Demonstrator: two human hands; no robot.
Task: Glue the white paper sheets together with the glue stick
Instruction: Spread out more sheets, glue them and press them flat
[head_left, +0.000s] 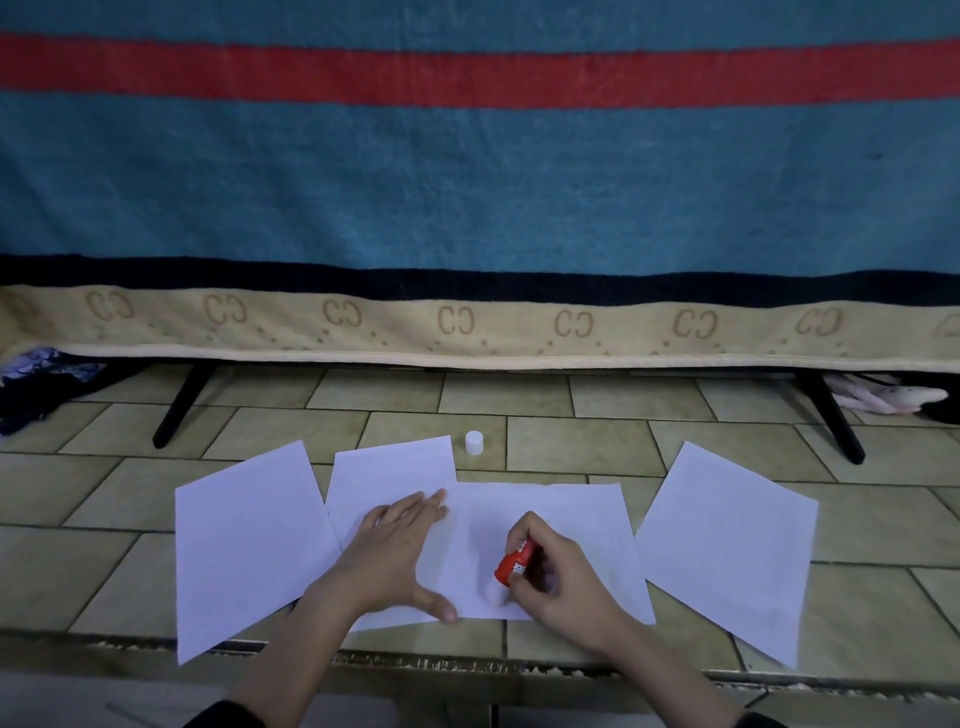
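Red glue stick (514, 564) gripped by right hand (558, 582) touches centre sheet (576, 519); left hand (397, 551) presses flat beside it.

Dim, cool light; soft shadows; wide-angle bowing at edges; slight blur

A beige border band (478, 325) along the bottom of a hanging blue blanket (467, 182) repeats a mirrored double-C monogram, reading "CC". The red glue stick (514, 564) carries white lettering, too small and blurred to read.
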